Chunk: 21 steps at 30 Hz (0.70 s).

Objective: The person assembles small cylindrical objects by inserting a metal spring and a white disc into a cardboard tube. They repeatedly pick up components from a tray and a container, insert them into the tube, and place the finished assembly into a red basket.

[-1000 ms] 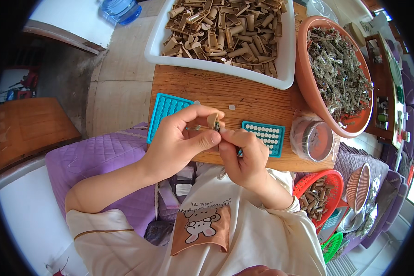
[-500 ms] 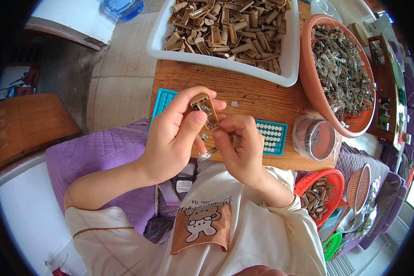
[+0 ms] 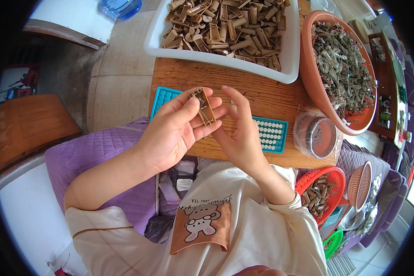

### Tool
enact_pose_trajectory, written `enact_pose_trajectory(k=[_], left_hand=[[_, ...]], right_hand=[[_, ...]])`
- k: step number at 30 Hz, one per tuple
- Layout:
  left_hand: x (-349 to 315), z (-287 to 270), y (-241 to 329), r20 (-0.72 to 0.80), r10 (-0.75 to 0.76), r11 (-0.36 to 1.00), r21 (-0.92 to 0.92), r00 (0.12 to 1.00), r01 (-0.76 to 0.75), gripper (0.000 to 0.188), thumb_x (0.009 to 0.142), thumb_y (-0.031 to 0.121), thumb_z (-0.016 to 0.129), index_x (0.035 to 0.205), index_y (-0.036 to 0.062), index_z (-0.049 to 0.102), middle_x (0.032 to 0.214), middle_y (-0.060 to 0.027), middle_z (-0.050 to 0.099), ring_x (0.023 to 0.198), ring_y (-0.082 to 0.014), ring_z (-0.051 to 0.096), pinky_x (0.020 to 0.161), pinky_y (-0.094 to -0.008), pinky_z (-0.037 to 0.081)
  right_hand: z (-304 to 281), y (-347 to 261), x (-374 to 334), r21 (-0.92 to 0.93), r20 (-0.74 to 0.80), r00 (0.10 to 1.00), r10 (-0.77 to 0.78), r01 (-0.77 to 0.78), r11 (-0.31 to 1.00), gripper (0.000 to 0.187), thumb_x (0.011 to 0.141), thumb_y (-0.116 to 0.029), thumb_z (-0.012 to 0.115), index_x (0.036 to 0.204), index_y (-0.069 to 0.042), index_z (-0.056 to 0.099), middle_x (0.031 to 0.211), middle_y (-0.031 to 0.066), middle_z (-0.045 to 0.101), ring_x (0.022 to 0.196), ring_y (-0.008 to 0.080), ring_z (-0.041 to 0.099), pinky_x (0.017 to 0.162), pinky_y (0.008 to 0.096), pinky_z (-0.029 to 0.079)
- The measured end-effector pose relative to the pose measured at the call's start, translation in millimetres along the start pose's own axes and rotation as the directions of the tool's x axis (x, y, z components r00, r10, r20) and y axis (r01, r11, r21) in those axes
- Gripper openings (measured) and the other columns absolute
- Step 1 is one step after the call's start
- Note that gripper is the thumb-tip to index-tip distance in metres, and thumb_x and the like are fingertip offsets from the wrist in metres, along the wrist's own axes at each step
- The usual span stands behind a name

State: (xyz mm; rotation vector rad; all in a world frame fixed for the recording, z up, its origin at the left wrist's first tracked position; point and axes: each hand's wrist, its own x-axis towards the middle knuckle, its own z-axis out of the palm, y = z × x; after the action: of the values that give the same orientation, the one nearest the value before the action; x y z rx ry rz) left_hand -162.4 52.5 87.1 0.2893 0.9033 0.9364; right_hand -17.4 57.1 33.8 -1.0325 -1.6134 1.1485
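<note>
My left hand (image 3: 170, 126) grips a brown half-shell plastic casing (image 3: 207, 112) tilted over the table, its open side facing up. Small metallic parts show in its upper end, partly covered by my thumb. Close by on the right is my right hand (image 3: 242, 138), index finger raised and fingers apart. Its thumb is near the casing's lower end; whether they touch I cannot tell. Behind my right hand lies a teal tray (image 3: 284, 138) with rows of round white pieces. Another teal tray (image 3: 160, 99) is partly hidden by my left hand.
At the table's far side a white bin (image 3: 225, 61) holds many brown casings. An orange basin (image 3: 307, 60) of tangled wired parts stands to the right, near a plastic-wrapped round container (image 3: 303, 138). Below the table edge is a red basket (image 3: 333, 202) of brown pieces.
My right hand has let go of the casing's lower end, its fingers spreading upward. The shiny parts that dangled below the casing no longer show there. My left hand still holds the casing.
</note>
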Motion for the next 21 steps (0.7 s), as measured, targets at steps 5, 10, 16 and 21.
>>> enact_pose_trajectory(k=[5, 10, 16, 21], left_hand=[[-4.7, 2.7, -1.4, 0.045, 0.076, 0.940, 0.330, 0.996, -0.087, 0.031, 0.090, 0.021, 0.038, 0.116, 0.0044, 0.039, 0.110, -0.0096, 0.050, 0.104, -0.0198, 0.049, 0.085, -0.0311, 0.042], [-8.0, 4.3, -9.3, 0.128, 0.207, 0.760, 0.603, 0.970, -0.241, 0.025, 0.088, 0.010, 0.042, 0.112, 0.0017, 0.045, 0.098, -0.0051, 0.054, 0.093, -0.0097, 0.049, 0.079, -0.0223, 0.040], [-9.4, -2.0, -24.5, 0.178, 0.335, 0.551, 0.759, 0.925, -0.346, 0.024, 0.086, 0.008, 0.046, 0.108, -0.0011, 0.047, 0.091, -0.0079, 0.057, 0.083, -0.0112, 0.053, 0.073, -0.0223, 0.042], [-12.4, 3.1, -18.1, 0.161, 0.165, 0.630, 0.742, 0.973, -0.230, 0.027, 0.086, 0.009, 0.047, 0.111, -0.0009, 0.045, 0.096, -0.0083, 0.056, 0.085, -0.0119, 0.055, 0.073, -0.0221, 0.043]], right_hand=[[-10.2, -4.5, -0.4, 0.055, -0.010, 0.997, -0.081, 0.081, 0.995, 0.050, 0.066, -0.001, 0.058, 0.112, -0.001, 0.038, 0.094, 0.0156, 0.056, 0.086, 0.0243, 0.057, 0.077, 0.0318, 0.043], [-1.1, -2.4, -3.7, 0.214, 0.016, 0.997, 0.078, -0.079, 0.974, 0.040, 0.067, -0.004, 0.059, 0.104, -0.001, 0.044, 0.085, 0.0120, 0.059, 0.076, 0.0208, 0.060, 0.070, 0.0293, 0.046], [5.8, -11.6, -5.2, -0.029, -0.046, 0.999, -0.001, 0.000, 1.000, 0.033, 0.070, -0.007, 0.064, 0.097, 0.001, 0.047, 0.078, 0.0121, 0.057, 0.067, 0.0183, 0.058, 0.060, 0.0260, 0.048], [-9.4, -3.1, -7.8, 0.098, 0.026, 0.999, -0.047, 0.045, 0.994, 0.036, 0.069, -0.008, 0.066, 0.099, 0.001, 0.049, 0.081, 0.0114, 0.056, 0.069, 0.0178, 0.058, 0.063, 0.0264, 0.048]])
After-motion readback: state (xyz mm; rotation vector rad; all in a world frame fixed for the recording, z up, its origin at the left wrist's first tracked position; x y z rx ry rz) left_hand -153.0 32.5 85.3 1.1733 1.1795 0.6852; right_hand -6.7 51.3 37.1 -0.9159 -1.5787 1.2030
